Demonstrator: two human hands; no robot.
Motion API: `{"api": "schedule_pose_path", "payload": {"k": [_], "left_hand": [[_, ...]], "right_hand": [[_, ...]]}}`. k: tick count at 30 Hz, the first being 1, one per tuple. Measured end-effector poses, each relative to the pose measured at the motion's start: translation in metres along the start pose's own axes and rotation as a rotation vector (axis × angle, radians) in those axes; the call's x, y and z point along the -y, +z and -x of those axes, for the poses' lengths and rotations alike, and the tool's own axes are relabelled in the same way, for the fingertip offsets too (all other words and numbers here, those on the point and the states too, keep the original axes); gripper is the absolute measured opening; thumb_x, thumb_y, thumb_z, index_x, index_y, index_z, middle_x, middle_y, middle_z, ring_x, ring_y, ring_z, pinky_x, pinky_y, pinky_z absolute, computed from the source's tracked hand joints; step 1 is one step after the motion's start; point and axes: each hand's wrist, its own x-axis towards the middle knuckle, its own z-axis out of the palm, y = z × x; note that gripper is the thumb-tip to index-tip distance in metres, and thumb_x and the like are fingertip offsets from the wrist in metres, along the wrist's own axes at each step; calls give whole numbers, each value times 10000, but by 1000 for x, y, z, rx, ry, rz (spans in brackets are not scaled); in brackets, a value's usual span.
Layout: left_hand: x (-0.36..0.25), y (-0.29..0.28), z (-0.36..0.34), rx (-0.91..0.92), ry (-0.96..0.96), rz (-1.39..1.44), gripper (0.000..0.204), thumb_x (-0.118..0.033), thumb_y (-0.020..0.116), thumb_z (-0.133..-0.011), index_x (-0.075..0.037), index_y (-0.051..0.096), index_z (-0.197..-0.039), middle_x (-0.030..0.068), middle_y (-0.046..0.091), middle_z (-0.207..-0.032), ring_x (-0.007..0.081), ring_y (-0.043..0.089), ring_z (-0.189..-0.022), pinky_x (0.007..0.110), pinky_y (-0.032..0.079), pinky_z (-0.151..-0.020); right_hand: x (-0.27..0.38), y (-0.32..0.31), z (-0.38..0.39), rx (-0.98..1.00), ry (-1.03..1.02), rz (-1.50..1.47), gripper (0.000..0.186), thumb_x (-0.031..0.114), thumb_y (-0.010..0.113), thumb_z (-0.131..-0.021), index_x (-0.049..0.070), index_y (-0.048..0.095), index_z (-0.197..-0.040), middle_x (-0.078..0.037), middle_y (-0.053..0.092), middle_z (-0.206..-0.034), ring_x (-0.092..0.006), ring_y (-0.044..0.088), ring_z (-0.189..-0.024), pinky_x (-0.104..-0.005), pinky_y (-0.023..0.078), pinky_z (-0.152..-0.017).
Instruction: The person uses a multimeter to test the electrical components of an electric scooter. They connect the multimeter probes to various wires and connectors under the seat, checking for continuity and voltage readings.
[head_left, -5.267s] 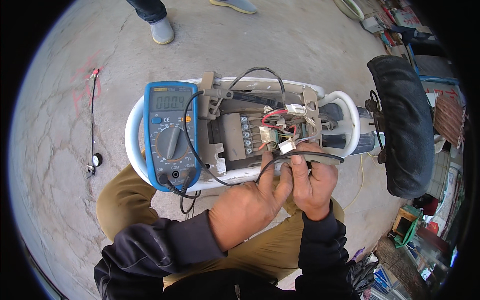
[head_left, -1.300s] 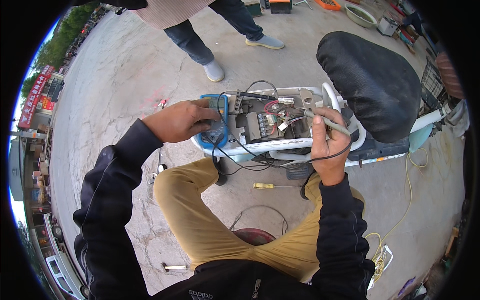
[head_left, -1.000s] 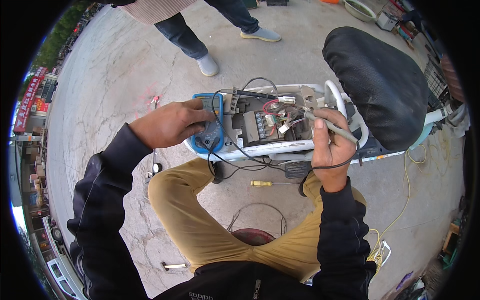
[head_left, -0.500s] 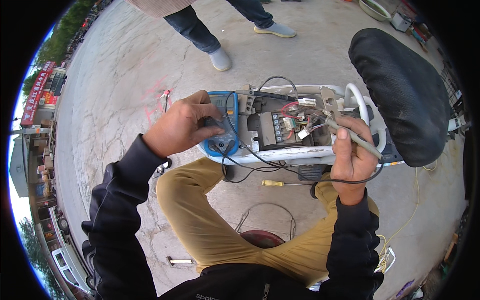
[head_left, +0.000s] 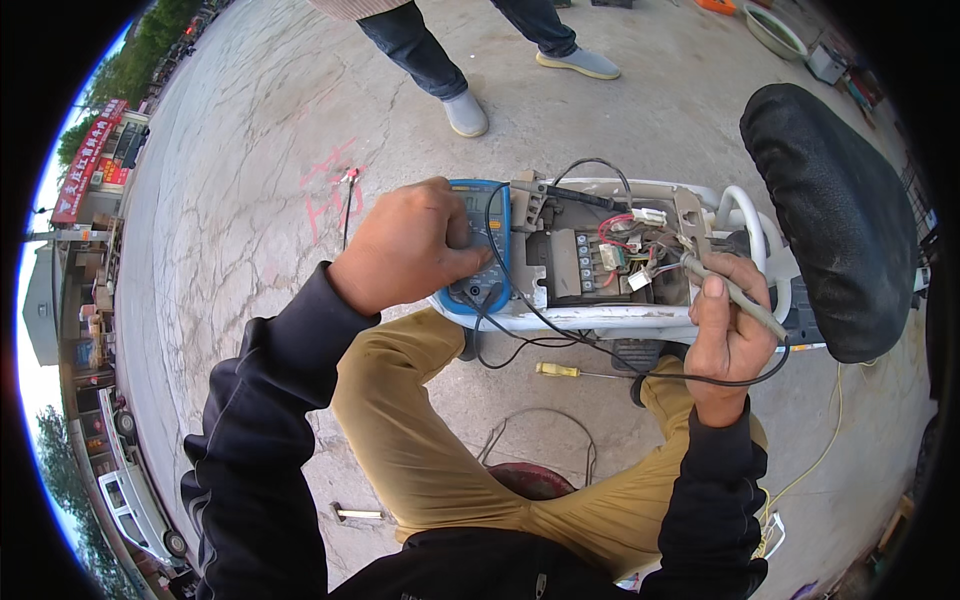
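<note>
My left hand (head_left: pixel 405 245) rests over a blue multimeter (head_left: pixel 470 285), thumb and fingers closed about its dial, which they mostly hide. The meter lies at the left end of a white metal frame (head_left: pixel 600 320). In my right hand (head_left: pixel 728 335) is a thick grey test probe (head_left: pixel 750 306), its black lead looping back to the left. The probe's front end points into a bundle of wires; whether it makes contact is hard to see. Close by are white plug connectors (head_left: pixel 641 280) and a screw terminal block (head_left: pixel 585 262). A second, black probe (head_left: pixel 575 193) lies across the frame's far side.
A black padded seat (head_left: pixel 830 220) rises at the right. On the concrete lie a yellow-handled screwdriver (head_left: pixel 560 369), a small hammer-like tool (head_left: pixel 357 514) and a yellow cord (head_left: pixel 825 450). Another person's legs (head_left: pixel 415 45) stand beyond the frame. A basin (head_left: pixel 775 32) sits at far right.
The whole view has shifted, so everything appears farther right and slightly lower. My left fingers have moved slightly over the dial. My right hand keeps its hold on the probe.
</note>
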Motion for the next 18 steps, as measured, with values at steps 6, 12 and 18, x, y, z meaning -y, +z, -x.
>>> {"api": "schedule_pose_path", "payload": {"k": [6,12,18], "left_hand": [[-11,4,3,-54,-68,-57,324,-214,868,-781,10,645,-709,164,623,-817,341,648,-745,424,512,-674],[-17,14,7,-142,-84,-23,327,-183,838,-789,24,603,-695,140,547,-740,301,551,-663,425,457,-628],[-21,15,6,-127,-135,-75,333,-192,815,-780,29,594,-667,184,592,-742,370,610,-712,465,499,-656]], "right_hand": [[3,2,-4,-4,-32,-21,162,75,666,-1034,-52,705,-1126,-170,737,-1010,-258,710,-902,-356,558,-817],[10,2,-8,-10,-66,-15,148,76,682,-1022,-22,705,-1130,-147,737,-1010,-223,695,-836,-330,546,-749],[19,-1,-13,12,-41,-50,165,83,659,-1033,-47,705,-1123,-154,733,-1002,-242,694,-903,-338,541,-843]]}}
